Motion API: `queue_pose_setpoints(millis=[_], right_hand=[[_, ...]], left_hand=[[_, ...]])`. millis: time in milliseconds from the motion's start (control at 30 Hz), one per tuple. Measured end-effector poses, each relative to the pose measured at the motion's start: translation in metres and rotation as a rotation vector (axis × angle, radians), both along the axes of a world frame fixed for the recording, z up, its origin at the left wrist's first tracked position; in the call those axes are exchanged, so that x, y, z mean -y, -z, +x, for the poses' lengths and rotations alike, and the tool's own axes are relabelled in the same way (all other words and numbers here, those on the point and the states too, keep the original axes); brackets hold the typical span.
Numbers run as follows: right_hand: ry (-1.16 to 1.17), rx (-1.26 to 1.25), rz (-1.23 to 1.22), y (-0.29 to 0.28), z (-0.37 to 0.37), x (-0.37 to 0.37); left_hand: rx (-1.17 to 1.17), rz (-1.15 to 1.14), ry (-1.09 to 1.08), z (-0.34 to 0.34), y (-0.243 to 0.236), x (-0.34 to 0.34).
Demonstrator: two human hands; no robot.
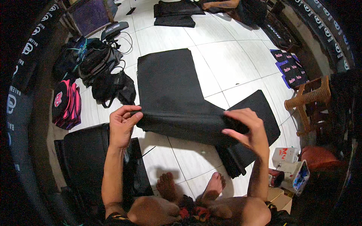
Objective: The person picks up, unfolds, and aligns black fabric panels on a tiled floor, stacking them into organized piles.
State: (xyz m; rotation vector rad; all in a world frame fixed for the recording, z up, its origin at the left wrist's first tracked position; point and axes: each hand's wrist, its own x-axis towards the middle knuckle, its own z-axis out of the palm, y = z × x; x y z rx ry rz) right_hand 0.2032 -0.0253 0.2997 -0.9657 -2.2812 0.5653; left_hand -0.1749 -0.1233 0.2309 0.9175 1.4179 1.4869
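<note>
The left hand (123, 124) pinches the near left corner of the black sheet (181, 121) between thumb and fingertips, while the right hand (249, 126) curves around its right end, thumb and fingers apart with black material between them; how firmly they close on it cannot be told. The sheet spans the space between both hands, above the floor and in front of the person's bare feet (214, 186). Keeping the two ends level and the stretch between them lightly taut should hold the edge straight; a narrower grip on the right would probably guard against skewing, and smoothing outward should settle creases. The floor (188, 162) is pale, glossy tile with thin joints. A dark pile (86, 150) lies by the left forearm, more black sheets (260, 116) fan out beyond the right hand, and a black stack (166, 75) lies just past the held edge. Farther out are black bags (100, 62) on the left, a wooden stool (313, 96) on the right and, at the far end, another person's arm (224, 4) beside black cloth (175, 15).
</note>
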Motion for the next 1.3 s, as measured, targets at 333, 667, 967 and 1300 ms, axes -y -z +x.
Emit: queue_pose_setpoints(millis=[333,667,967,1300], right_hand=[[-0.208,-0.035,-0.169,0.042,-0.037,-0.016],[-0.127,-0.175,-0.229,0.024,-0.042,-0.006],[-0.182,-0.089,-0.244,0.013,-0.039,-0.003],[-0.174,-0.018,-0.236,-0.005,-0.019,-0.013]], left_hand=[[-0.035,0.051,0.007,0.004,-0.009,0.005],[-0.29,0.014,-0.087,0.006,-0.023,0.006],[-1.271,0.477,0.206,0.107,-0.039,-0.023],[-1.193,0.588,0.407,0.059,-0.005,-0.024]])
